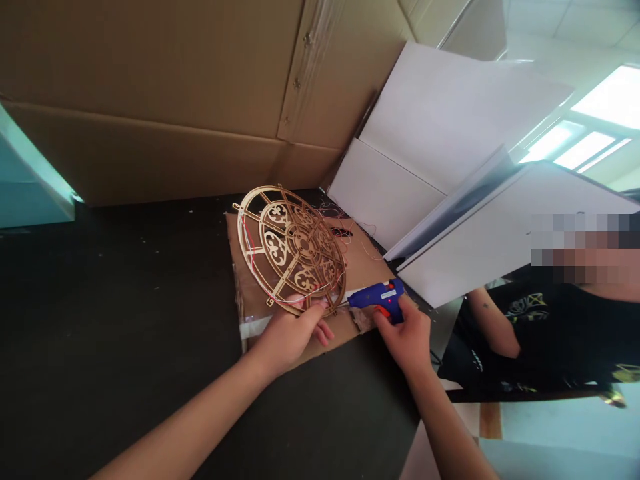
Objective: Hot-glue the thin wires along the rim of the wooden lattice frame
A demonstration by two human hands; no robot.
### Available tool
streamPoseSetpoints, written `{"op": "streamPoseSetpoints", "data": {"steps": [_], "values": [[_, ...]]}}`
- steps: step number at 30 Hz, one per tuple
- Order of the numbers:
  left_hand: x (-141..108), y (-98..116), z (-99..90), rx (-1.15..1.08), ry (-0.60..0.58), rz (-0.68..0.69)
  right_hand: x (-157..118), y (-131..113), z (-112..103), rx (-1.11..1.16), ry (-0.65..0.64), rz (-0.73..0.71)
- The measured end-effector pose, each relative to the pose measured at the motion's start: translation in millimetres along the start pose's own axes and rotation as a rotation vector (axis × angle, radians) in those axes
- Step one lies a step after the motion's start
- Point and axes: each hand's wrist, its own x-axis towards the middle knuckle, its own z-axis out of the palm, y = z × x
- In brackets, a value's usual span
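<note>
A round, gold-coloured openwork disc (303,245) with spokes and scroll patterns is tilted up over a cardboard sheet (365,247). My left hand (293,331) grips its lower rim, thumb on top, where red and white wires (255,277) run along the edge. In my right hand (407,333) is a blue glue gun (376,298) with an orange trigger and a small red light. Its nozzle points left, close to the disc's lower right rim; whether it touches cannot be made out. Thin loose wires (345,217) lie behind the disc.
The cardboard rests on a dark table (150,333). A large brown cardboard box (175,100) stands behind, with white panels (390,160) at the right. Another person (560,320) in a dark top is at the far right. A light blue box (33,180) stands at the left.
</note>
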Motion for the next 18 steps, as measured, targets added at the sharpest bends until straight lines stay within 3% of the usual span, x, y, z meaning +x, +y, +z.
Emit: {"op": "streamPoseSetpoints", "data": {"steps": [7, 13, 18], "values": [[0.7, -3.2, 0.2, 0.020, -0.005, 0.001, -0.6, 0.8, -0.5, 0.007, -0.034, 0.000], [0.0, -1.9, 0.4, 0.018, 0.015, 0.002, -1.2, -0.6, -1.0, 0.016, 0.027, -0.026], [1.3, -4.0, 0.0, 0.041, 0.006, 0.011, -0.8, -1.4, -0.6, -0.003, -0.045, 0.011]]}}
